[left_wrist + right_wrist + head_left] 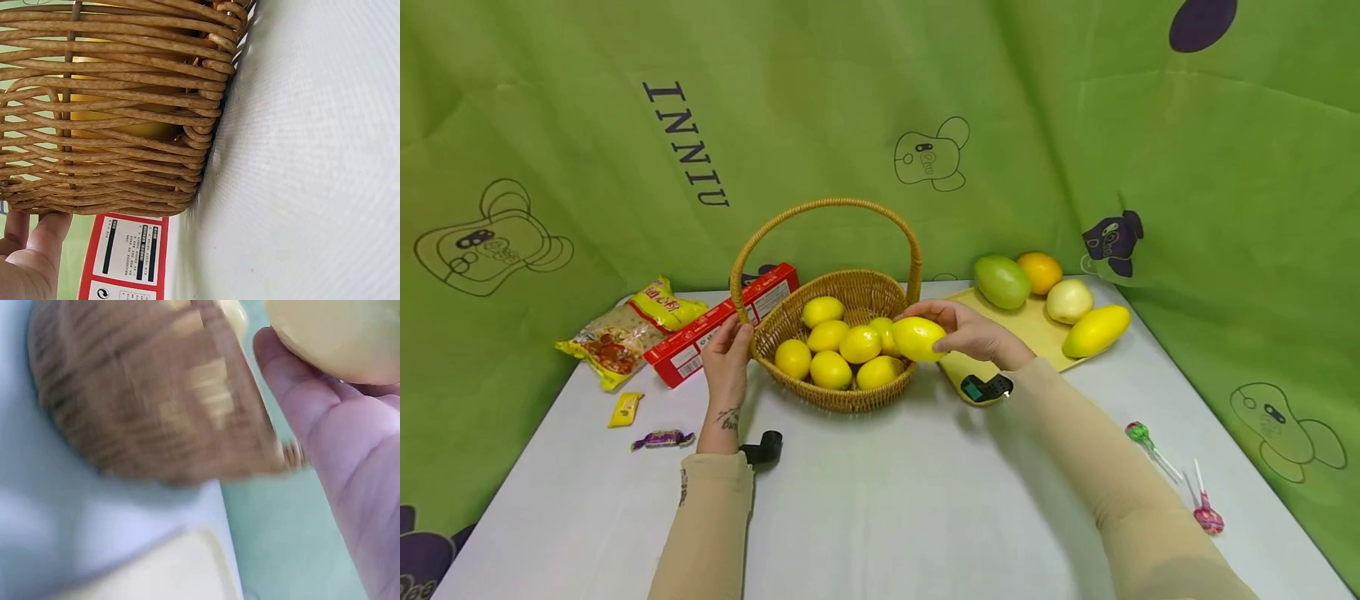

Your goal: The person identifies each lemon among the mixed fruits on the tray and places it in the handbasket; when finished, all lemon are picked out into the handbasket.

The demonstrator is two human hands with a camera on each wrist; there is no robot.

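Right hand curled round a lemon, fingers over the top and thumb beneath, holding it just above the right rim of the basket. Seen close from the right wrist as well: lemon cradled against the palm, blurred basket below and to the left. Probably kept at rim height so as to clear the wicker.

Left hand laid against the basket's left side at the foot of the handle, fingers touching the weave, most likely to steady it. From the left wrist, only fingertips against the wicker; cannot tell whether wrapped round a strand or merely pressing. Yellow fruit glimpsed through the gaps.

Inside the basket, a heap of lemons, packed touching.

Basket near the middle of the tabletop, toward the back edge. Red box just beside its left, snack bag near the back-left corner, two wrapped sweets along the left edge. Yellow board toward the back-right corner, bearing a green fruit, an orange, a pale one and a mango. Two lollipops near the right edge.
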